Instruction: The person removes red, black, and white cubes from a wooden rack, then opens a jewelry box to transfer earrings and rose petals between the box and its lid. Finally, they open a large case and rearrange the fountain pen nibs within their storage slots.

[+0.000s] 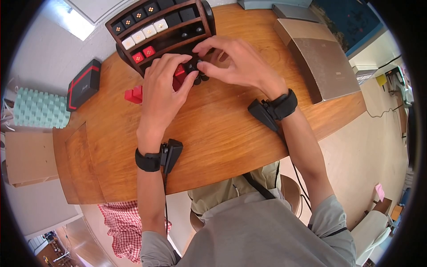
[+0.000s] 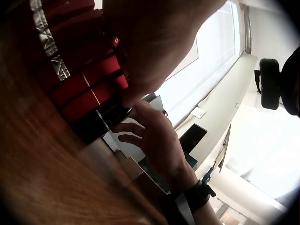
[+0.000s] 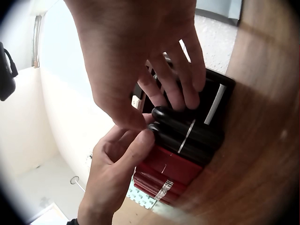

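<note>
Wooden surface lay nearest you, and over it your left hand gripped the black tubes beside red tubes, while your right hand was open, fingers loosely bent around their other side. Just beyond stood the dark rack, holding red, white and black pieces in tiers.

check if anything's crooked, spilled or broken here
Nothing stands out: no spill or damage shows. The white pieces line up on the rack, and the red tubes stand side by side on the table. The left hand and right hand hide part of the rack, which I can't judge.
</note>
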A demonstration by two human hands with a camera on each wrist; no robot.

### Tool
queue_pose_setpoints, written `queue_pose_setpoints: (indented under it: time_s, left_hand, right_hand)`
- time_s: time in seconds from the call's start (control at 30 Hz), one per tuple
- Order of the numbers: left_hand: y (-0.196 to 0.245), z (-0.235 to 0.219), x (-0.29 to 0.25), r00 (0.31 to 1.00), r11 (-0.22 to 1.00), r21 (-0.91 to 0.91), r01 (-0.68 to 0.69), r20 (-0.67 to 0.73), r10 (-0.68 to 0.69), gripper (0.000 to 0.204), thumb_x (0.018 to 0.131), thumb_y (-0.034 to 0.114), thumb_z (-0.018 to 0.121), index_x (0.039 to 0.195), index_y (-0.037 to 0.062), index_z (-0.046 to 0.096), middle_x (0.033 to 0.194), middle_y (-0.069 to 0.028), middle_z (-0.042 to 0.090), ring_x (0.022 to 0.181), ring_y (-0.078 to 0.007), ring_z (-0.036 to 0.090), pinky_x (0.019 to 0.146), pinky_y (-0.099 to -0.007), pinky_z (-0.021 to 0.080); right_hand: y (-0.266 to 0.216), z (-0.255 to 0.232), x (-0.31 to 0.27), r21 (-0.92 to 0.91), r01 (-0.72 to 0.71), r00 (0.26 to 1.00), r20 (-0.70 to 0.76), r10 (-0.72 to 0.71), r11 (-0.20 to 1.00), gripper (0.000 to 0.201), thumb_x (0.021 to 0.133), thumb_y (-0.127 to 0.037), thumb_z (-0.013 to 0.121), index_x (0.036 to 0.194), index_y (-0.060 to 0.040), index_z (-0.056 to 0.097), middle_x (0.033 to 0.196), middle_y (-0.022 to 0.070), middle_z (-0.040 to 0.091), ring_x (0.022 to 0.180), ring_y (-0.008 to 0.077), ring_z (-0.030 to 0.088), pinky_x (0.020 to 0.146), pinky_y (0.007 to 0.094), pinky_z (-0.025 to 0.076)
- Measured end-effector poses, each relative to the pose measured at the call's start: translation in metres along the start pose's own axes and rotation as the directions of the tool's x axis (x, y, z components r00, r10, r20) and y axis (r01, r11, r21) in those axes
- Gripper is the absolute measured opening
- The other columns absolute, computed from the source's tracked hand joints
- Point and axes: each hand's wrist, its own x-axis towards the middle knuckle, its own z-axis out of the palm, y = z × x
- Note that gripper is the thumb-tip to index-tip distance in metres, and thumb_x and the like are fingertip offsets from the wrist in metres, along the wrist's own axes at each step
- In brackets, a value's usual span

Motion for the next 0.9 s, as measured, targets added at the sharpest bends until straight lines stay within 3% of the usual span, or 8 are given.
queue_pose_setpoints:
  time_s: [0.13,0.2,0.3,0.4,0.43,0.5,0.73,0.9]
  left_hand:
    - [-0.002,0.000,0.006,0.981,0.996,-0.025,-0.088,-0.174,0.082,0.023,0.089,0.016,0.077,0.109,0.0067,0.071,0.103,-0.0064,0.069,0.096,-0.0294,0.062,0.087,-0.0393,0.048]
    - [-0.003,-0.005,0.015,0.973,0.993,-0.008,-0.121,-0.198,0.117,0.020,0.089,0.016,0.077,0.107,0.0068,0.073,0.100,-0.0060,0.068,0.094,-0.0285,0.062,0.086,-0.0387,0.048]
    - [-0.008,-0.008,0.032,0.956,0.986,0.040,-0.164,-0.241,0.168,0.015,0.090,0.016,0.077,0.103,0.0076,0.076,0.092,-0.0036,0.066,0.089,-0.0251,0.062,0.082,-0.0367,0.048]
    - [-0.012,-0.011,0.046,0.971,0.972,0.196,-0.131,-0.170,0.165,0.018,0.089,0.016,0.077,0.106,0.0098,0.079,0.085,-0.0023,0.061,0.085,-0.0236,0.059,0.078,-0.0374,0.046]
    - [-0.011,-0.010,0.048,0.971,0.971,0.196,-0.134,-0.170,0.168,0.018,0.089,0.016,0.077,0.106,0.0098,0.079,0.085,-0.0023,0.061,0.085,-0.0236,0.059,0.078,-0.0374,0.046]
    - [-0.010,-0.009,0.052,0.980,0.956,0.269,-0.117,-0.121,0.155,0.021,0.088,0.017,0.078,0.107,0.0098,0.079,0.086,-0.0024,0.060,0.087,-0.0240,0.059,0.079,-0.0380,0.046]
    - [-0.014,-0.002,0.053,0.986,0.929,0.361,-0.089,-0.100,0.133,0.021,0.087,0.018,0.078,0.106,0.0106,0.079,0.087,-0.0014,0.061,0.090,-0.0244,0.059,0.083,-0.0385,0.045]
    - [-0.018,0.002,0.051,0.970,0.925,0.360,-0.121,-0.157,0.188,0.016,0.088,0.018,0.077,0.102,0.0105,0.078,0.090,-0.0007,0.061,0.090,-0.0247,0.060,0.083,-0.0390,0.045]
  right_hand:
    - [0.004,0.001,0.004,0.087,-0.004,0.992,-0.125,0.015,0.996,0.033,0.090,-0.028,0.072,0.117,-0.0089,0.072,0.108,0.0105,0.072,0.086,0.0242,0.072,0.075,0.0385,0.057]
    - [0.003,0.002,0.006,-0.115,0.060,0.956,-0.279,-0.091,0.992,0.032,0.093,-0.027,0.072,0.121,-0.0129,0.071,0.119,0.0075,0.064,0.092,0.0241,0.070,0.078,0.0395,0.057]
    - [0.008,0.005,0.007,-0.246,0.040,0.939,-0.322,-0.121,0.968,0.033,0.096,-0.023,0.073,0.128,-0.0218,0.069,0.122,0.0050,0.058,0.088,0.0208,0.064,0.076,0.0357,0.054]
    - [0.017,0.006,0.008,-0.390,0.003,0.944,-0.304,-0.132,0.921,0.033,0.096,-0.026,0.073,0.129,-0.0268,0.069,0.119,0.0043,0.057,0.082,0.0228,0.064,0.071,0.0373,0.054]
    - [0.016,0.006,0.008,-0.390,0.002,0.943,-0.307,-0.132,0.921,0.033,0.096,-0.026,0.073,0.129,-0.0268,0.069,0.119,0.0043,0.057,0.082,0.0228,0.064,0.071,0.0373,0.054]
    - [0.014,0.010,0.008,-0.353,-0.026,0.949,-0.304,-0.088,0.935,0.028,0.094,-0.024,0.073,0.122,-0.0266,0.072,0.118,0.0038,0.056,0.089,0.0311,0.065,0.073,0.0435,0.055]
    - [0.011,0.019,0.014,-0.343,-0.021,0.940,-0.327,-0.099,0.939,0.027,0.093,-0.022,0.073,0.120,-0.0249,0.073,0.115,0.0038,0.057,0.084,0.0321,0.065,0.072,0.0441,0.055]
    - [0.011,0.018,0.014,-0.286,0.008,0.916,-0.382,-0.121,0.958,0.020,0.094,-0.020,0.073,0.114,-0.0206,0.075,0.114,0.0027,0.060,0.088,0.0302,0.067,0.072,0.0433,0.055]
